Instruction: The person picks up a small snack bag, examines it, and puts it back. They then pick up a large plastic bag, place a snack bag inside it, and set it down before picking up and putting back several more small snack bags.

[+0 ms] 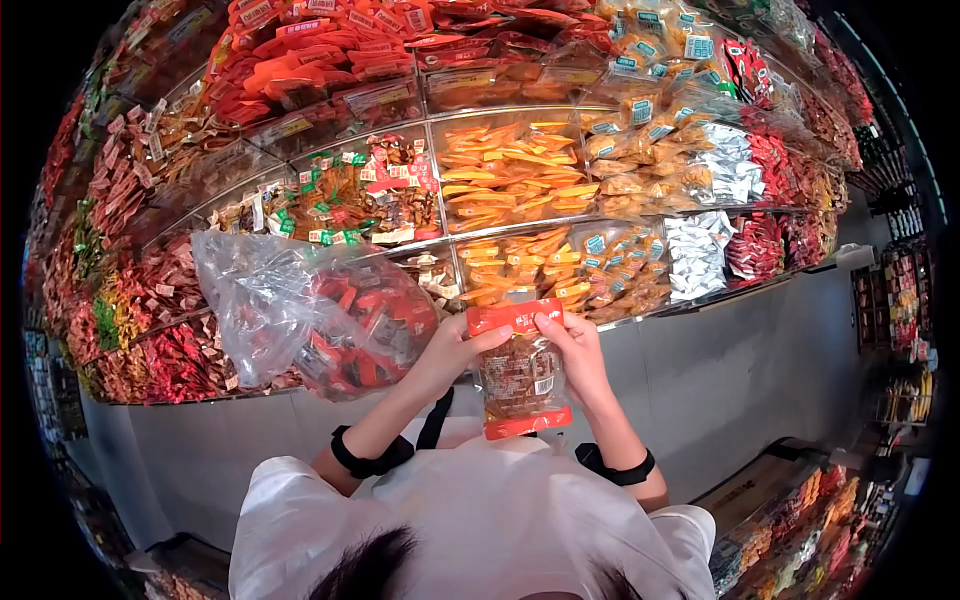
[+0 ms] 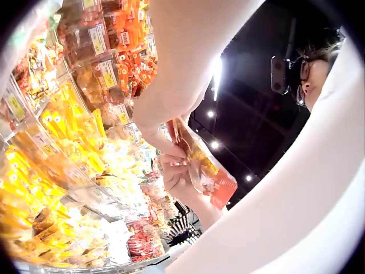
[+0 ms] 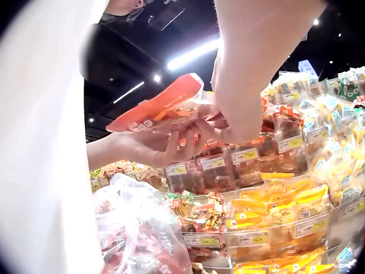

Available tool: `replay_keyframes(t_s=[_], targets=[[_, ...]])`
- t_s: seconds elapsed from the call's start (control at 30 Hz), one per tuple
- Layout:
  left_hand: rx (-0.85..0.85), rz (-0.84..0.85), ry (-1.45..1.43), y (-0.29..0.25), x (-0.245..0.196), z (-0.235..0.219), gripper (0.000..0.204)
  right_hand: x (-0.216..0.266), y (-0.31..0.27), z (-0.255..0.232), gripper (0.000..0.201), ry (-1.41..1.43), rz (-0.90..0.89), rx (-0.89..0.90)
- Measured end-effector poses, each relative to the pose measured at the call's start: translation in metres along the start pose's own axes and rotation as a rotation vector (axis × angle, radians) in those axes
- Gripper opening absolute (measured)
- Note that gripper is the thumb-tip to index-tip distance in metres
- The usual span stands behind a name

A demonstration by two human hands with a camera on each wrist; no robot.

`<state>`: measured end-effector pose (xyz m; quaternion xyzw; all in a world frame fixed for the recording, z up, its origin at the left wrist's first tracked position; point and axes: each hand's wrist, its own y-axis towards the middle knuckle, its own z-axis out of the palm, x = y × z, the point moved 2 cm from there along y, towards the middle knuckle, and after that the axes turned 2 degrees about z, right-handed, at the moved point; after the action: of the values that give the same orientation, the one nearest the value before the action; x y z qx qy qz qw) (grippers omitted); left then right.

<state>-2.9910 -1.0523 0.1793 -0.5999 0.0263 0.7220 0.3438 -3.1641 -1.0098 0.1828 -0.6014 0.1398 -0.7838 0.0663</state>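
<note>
My left hand [image 1: 462,345] and right hand [image 1: 578,358] hold a clear snack packet [image 1: 525,375] with red ends by its upper corners, in front of the chest. Both thumbs press on its top red band, with the fingers behind it. Brown food, printed text and a barcode show on the near face. In the right wrist view the packet [image 3: 162,108] appears tilted, the left hand's fingers [image 3: 177,145] under it. A clear plastic bag [image 1: 250,300] with red packets inside is beside my left forearm, in front of the lower bins.
Tiered bins of packaged snacks curve ahead, with yellow packets [image 1: 515,165] in the middle, silver packets [image 1: 697,255] to the right and red packets [image 1: 310,50] above. The lower bins' front edge [image 1: 640,318] lies just beyond my hands. Another snack display [image 1: 800,530] stands behind right.
</note>
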Motion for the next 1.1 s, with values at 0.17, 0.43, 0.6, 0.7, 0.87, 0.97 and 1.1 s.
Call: replay_keyframes(t_s=[0.17,0.43,0.6,0.7,0.87,0.97,1.1], targets=[[-0.007,0.008,-0.069,0.019,0.002,0.02,0.034,0.007,0.012,-0.019,0.02,0.245,0.129,0.055],[-0.22,-0.058,-0.051,0.023,0.032,0.051,0.038,-0.004,0.037,-0.083,0.032,-0.132,0.183,0.25],[-0.457,-0.055,0.002,0.005,0.055,0.064,0.038,-0.018,0.056,-0.138,0.036,-0.242,0.193,0.305],[-0.543,-0.039,-0.056,-0.006,0.082,0.066,0.037,-0.033,0.083,-0.158,0.035,-0.311,0.156,0.303],[-0.664,0.002,-0.129,-0.035,0.112,0.082,0.033,-0.048,0.107,-0.142,0.034,-0.311,0.136,0.436],[-0.732,0.01,-0.209,-0.051,0.125,0.093,0.033,-0.059,0.101,-0.127,0.033,-0.367,0.142,0.542],[-0.798,-0.012,-0.265,-0.062,0.134,0.106,0.032,-0.083,0.083,-0.123,0.032,-0.337,0.277,0.639]])
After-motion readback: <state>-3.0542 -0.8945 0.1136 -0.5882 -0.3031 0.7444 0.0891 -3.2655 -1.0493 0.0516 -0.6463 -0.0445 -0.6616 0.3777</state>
